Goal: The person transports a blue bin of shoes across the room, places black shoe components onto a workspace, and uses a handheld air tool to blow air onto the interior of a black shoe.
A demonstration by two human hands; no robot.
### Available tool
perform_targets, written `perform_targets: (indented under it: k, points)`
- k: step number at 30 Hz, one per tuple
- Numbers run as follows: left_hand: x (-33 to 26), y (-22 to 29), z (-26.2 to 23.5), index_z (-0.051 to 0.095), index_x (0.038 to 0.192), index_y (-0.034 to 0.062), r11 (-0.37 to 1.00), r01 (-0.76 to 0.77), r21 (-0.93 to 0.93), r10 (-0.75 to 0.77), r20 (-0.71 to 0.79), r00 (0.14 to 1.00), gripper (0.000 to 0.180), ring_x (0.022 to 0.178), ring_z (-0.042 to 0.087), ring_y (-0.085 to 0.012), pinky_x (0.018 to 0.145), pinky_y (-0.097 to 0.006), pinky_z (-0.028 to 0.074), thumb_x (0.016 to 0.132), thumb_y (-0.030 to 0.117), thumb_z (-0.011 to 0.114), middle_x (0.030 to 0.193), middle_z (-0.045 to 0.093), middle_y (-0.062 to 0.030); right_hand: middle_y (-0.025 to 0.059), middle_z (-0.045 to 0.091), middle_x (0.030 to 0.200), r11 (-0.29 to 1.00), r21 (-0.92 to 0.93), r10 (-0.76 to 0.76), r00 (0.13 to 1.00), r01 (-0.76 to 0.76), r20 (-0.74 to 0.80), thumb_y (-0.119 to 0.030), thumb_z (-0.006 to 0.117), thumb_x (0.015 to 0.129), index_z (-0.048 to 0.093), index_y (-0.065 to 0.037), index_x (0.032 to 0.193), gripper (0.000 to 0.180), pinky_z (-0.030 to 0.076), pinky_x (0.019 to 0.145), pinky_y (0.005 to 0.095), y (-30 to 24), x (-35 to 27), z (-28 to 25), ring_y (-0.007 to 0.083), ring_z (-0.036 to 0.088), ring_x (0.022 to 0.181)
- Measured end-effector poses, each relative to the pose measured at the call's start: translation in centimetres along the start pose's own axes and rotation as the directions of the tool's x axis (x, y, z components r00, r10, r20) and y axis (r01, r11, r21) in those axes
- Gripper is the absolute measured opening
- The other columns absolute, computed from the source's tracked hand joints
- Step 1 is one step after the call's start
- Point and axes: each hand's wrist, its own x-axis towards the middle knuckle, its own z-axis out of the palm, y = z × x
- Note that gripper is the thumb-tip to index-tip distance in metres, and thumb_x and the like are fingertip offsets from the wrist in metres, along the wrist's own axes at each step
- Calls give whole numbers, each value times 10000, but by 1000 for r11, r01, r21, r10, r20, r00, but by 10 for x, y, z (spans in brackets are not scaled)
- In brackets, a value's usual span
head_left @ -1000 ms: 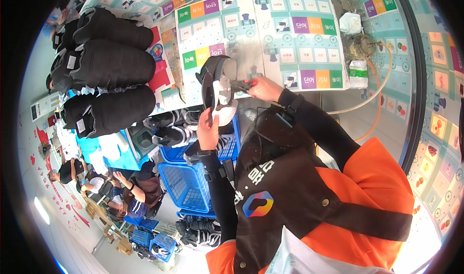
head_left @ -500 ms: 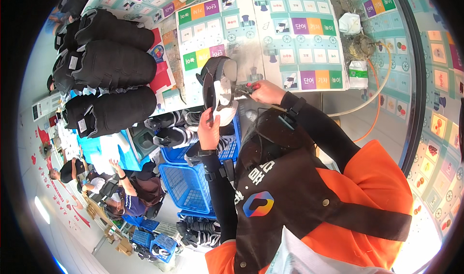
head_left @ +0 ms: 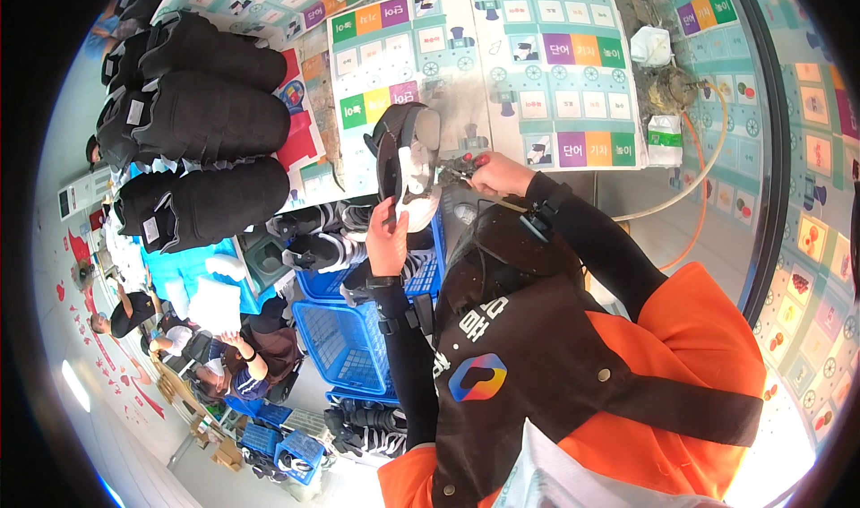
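Note:
My left hand (head_left: 387, 239) grips a black shoe with a white inside (head_left: 408, 163), held upright over the table's near edge. My right hand (head_left: 495, 173) holds a small tool with red handles (head_left: 468, 164) whose tip touches the shoe's side near its opening. Both forearms wear black sleeves, and a brown apron over an orange top fills the lower right.
A table covered with colourful printed mats (head_left: 537, 69) lies ahead. Stacks of black shoes (head_left: 206, 123) stand on the left. Blue plastic crates (head_left: 345, 347) holding shoes sit below the table. A hose (head_left: 708, 167) curves at the right. Other people (head_left: 242, 365) sit at the lower left.
My right hand with the tool has stayed at the shoe's side, shifting only slightly. The people at the lower left have moved a little.

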Motion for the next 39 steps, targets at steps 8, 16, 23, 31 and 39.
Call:
perform_targets:
  k: [8, 16, 23, 31, 39]
  points:
    - [4, 7, -2, 557, 1347, -19, 1000, 25, 15, -25, 43, 999, 446, 997, 665, -145, 859, -285, 540, 958, 131, 718, 1141, 683, -112, 162, 657, 751, 682, -691, -563, 775, 240, -287, -172, 639, 781, 672, -53, 688, 155, 537, 673, 471, 13, 16, 2, 350, 685, 745]
    - [28, 2, -17, 481, 1223, -24, 876, 234, -422, -225, 71, 972, 357, 904, 712, -223, 740, -321, 599, 1053, 272, 585, 1064, 666, -191, 148, 689, 738, 889, -398, -281, 956, 228, -81, -160, 640, 805, 685, -9, 755, 165, 506, 503, 401, -2, 8, -4, 274, 696, 668]
    - [127, -53, -24, 272, 1542, 46, 952, 253, -173, -242, 80, 967, 762, 585, 586, -168, 507, -290, 517, 954, 198, 732, 1030, 634, -170, 79, 727, 910, 926, 335, -124, 979, 173, -163, -118, 677, 856, 669, 44, 1043, 247, 458, 441, 251, -29, -30, -21, 128, 739, 836]
    - [201, -60, -52, 348, 1496, 2, 966, 145, -215, -46, 406, 913, 822, 642, 564, -109, 521, -271, 448, 840, 109, 831, 1245, 583, -145, 62, 735, 933, 926, 353, 13, 920, 137, -392, -32, 547, 791, 643, 14, 1124, 349, 362, 431, 199, -32, -78, -50, 71, 594, 665]
    - [120, 83, -31, 661, 768, 16, 683, -464, 564, 600, -71, 797, 357, 723, 637, -333, 618, -417, 511, 839, 327, 822, 882, 609, -119, 94, 737, 930, 863, 272, -293, 860, 426, -417, -48, 525, 763, 653, 21, 1099, 367, 454, 458, 252, -34, -74, -105, 120, 642, 713]
